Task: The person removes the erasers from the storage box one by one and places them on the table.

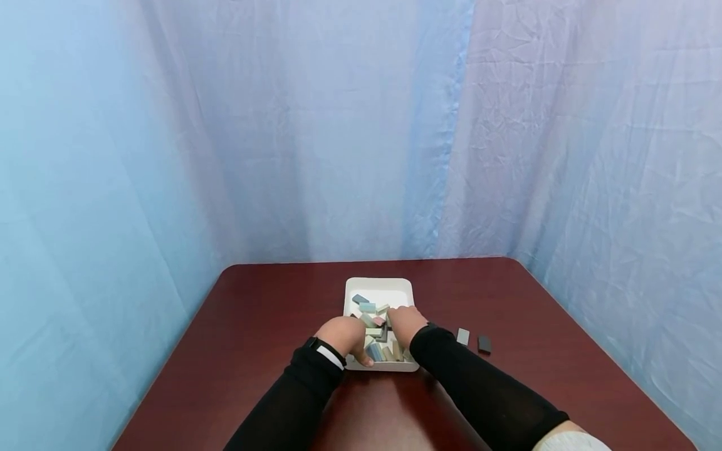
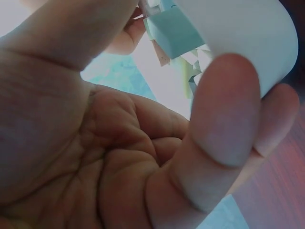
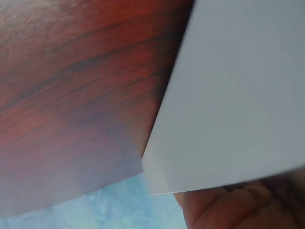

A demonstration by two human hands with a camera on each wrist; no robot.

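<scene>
Small rectangular blocks in pale green, blue, tan, pink and dark grey lie jumbled in a white tray (image 1: pixel 389 285). At the tray's left side, my left hand (image 1: pixel 343 335) holds the wall, its thumb over the near-left corner; in the left wrist view its bent fingers (image 2: pixel 224 109) lie against the white wall, near a teal block (image 2: pixel 175 31). My right hand (image 1: pixel 405 322) reaches over the right rim, fingertips down among the blocks. From the right wrist, the tray's wall (image 3: pixel 224 105) covers most of that hand; what its fingertips hold is hidden.
On the dark red wooden table (image 1: pixel 271 300), a light grey block (image 1: pixel 463 336) and a dark grey block (image 1: pixel 484 344) lie right of the tray, beside my right sleeve. Pale blue curtains (image 1: pixel 350 125) hang around the table's back and sides.
</scene>
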